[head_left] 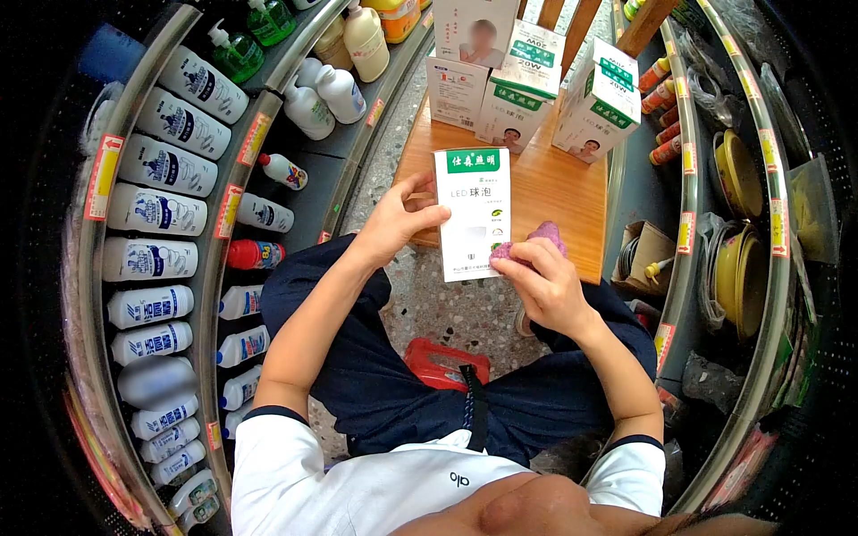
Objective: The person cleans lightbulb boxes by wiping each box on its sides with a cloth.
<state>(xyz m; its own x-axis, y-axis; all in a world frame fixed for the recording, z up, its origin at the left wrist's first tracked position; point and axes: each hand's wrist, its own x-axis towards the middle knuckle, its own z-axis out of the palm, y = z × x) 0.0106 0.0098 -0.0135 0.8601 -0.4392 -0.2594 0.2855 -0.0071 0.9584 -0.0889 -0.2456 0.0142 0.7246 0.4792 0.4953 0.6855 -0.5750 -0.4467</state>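
A white and green LED bulb box (pixel 466 207) is held upright in front of me, above the near part of a wooden stool (pixel 581 201). My left hand (pixel 399 217) grips the box's left edge, thumb on the front face. In my right hand (pixel 547 279) is a crumpled purple cloth (pixel 547 236), pinched against the box's lower right corner. Other bulb boxes stand at the back of the wooden top: one green and white box (pixel 516 112), a white box (pixel 458 92) with another on it, and a box (pixel 597 112) at the right.
Shelves of white bottles (pixel 163 210) run along the left. On the right shelf are yellow pans (pixel 740 277), orange-capped cans (pixel 660 94) and a cardboard box (pixel 640 259). A red plastic object (pixel 438 362) lies on the speckled floor between my legs.
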